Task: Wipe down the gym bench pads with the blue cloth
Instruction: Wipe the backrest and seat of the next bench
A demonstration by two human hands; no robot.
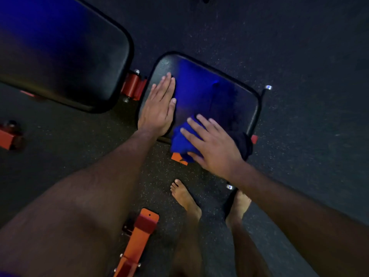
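The floor point(279, 47), dark and speckled, is seen under the whole scene. On it stands the bench, w/ two black pads. The long back pad point(65, 50) lies at the upper left and is not touched by anything now. The smaller seat pad point(225, 90) is at the centre, joined to the back pad by a red hinge part point(132, 84).

The work is being done on the seat pad. The left hand point(159, 108) is laid flat on its left edge, fingers straight, nothing held; it is judged to steady the pad. The right hand point(211, 144) is pressed w/ spread fingers on the blue cloth point(180, 142), which is bunched at the near edge of the seat pad and hangs partly over it. A darker fold at the right of this hand is probably more of the cloth, but the light is too poor to be sure.

As for progress: whether the pads are already cleaned cannot be told, since no wet trace is visible in the blue light. The seat pad is judged in work; the back pad is probably left.

Around: orange frame bars point(137, 242) on the floor, approx. beside the bare feet point(185, 196). Nothing is lying on the pads in the way.
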